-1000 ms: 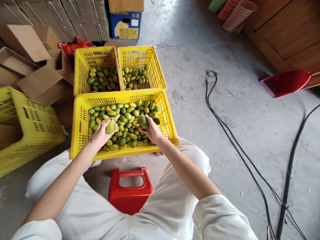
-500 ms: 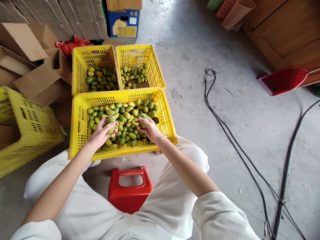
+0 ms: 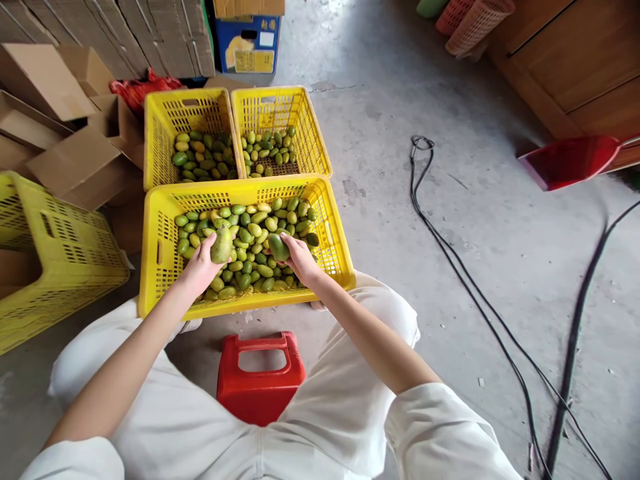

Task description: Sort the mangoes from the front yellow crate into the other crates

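Note:
My left hand [image 3: 201,265] is closed round a yellowish-green mango [image 3: 221,245], its thumb along the near side. In my right hand [image 3: 301,259] is a darker green mango [image 3: 279,247], gripped between thumb and fingers. Both hands are above the front yellow crate [image 3: 240,308], which holds a thick layer of green and yellow mangoes [image 3: 255,231]. Behind it stand a back left crate [image 3: 165,143] and a back right crate [image 3: 315,143], each with mangoes lying in the bottom.
A red plastic stool [image 3: 261,393] sits between my knees. Another yellow crate [image 3: 75,247] leans at the left, near cardboard boxes [image 3: 80,163] and a red bag [image 3: 143,90]. Black cables [image 3: 465,287] run across the floor on the right, below a red dustpan [image 3: 573,162].
Both mangoes have been turned in my fingers and now show more of their surfaces. My hands stay in about the same place over the front crate.

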A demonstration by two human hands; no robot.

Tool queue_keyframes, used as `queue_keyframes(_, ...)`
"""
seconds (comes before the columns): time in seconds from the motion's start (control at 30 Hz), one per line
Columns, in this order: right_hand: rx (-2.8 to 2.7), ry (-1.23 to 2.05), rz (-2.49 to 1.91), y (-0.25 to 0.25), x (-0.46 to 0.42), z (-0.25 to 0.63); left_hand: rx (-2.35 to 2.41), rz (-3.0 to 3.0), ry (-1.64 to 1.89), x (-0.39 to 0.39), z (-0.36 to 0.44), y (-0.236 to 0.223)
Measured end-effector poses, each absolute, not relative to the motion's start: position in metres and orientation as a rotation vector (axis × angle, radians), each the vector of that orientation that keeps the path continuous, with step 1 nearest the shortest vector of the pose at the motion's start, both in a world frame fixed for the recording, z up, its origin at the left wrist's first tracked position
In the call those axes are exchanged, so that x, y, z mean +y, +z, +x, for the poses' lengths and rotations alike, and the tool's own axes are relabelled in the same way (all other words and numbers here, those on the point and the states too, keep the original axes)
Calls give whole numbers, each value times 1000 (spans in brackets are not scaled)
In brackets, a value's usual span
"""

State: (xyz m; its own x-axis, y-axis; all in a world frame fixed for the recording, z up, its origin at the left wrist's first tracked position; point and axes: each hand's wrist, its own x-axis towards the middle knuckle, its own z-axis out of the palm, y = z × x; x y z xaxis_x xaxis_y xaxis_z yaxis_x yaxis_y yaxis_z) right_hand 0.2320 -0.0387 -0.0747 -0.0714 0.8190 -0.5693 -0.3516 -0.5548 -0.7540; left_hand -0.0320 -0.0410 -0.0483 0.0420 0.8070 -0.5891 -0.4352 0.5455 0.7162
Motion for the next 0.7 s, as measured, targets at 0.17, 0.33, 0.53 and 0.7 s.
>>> queue_keyframes(0.17,-596,1801,-1217,-75,-39,234,1262,449,954,-40,-21,-37)
queue_keyframes(0.33,-583,1809,-1191,-71,-38,236,1230,504,904,-44,-18,-29)
queue_keyframes(0.53,-535,1780,-1215,-73,-41,234,1256,599,913,-46,-21,-28)
queue_keyframes(0.7,-452,1806,-1229,-80,-36,231,1306,505,1029,-45,-21,-35)
